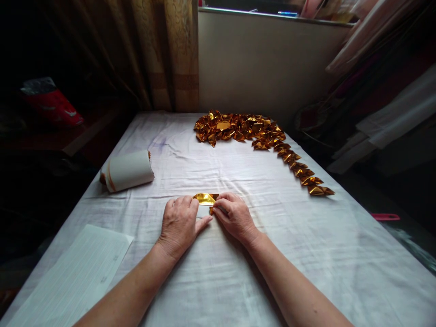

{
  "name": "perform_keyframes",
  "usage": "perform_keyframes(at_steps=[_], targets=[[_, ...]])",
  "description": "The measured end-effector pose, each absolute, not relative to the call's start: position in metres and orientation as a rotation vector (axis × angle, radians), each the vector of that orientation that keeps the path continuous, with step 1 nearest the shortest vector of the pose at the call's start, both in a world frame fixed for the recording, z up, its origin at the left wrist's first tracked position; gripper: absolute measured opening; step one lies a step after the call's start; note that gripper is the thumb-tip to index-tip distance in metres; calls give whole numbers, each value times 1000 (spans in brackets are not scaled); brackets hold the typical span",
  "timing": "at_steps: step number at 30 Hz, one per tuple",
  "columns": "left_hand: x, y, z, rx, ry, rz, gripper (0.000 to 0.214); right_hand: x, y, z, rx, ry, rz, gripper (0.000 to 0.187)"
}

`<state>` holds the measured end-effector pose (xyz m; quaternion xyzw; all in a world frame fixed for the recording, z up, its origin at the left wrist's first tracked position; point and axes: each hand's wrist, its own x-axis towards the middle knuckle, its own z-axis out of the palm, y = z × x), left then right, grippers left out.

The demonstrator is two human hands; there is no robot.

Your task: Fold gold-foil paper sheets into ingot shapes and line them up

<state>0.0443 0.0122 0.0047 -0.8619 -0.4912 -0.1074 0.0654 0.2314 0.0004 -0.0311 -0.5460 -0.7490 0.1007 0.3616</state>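
White paper roll (127,171), lined sheet (78,277), brown curtain (163,54), red bag (54,106), white tablecloth (306,254)

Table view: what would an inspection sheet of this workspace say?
Surface: table under a creased white cloth.
Job's things: gold foil under the fingers; folded pieces piled at the far edge, trailing in a row to the right.
Clutter: white roll at left; lined paper at the near left corner.
Hands: left hand and right hand both pinch the foil.
Cables: nothing seen.
Surroundings: curtain, pale wall, red bag in the dark at left.
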Motion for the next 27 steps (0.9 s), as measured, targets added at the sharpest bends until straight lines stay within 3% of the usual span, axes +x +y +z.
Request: perform_keyframes(at_steps=[27], targets=[[55,12,3,-2534,-1588,-296,38,226,1,-30,-1544,-1914,248,9]])
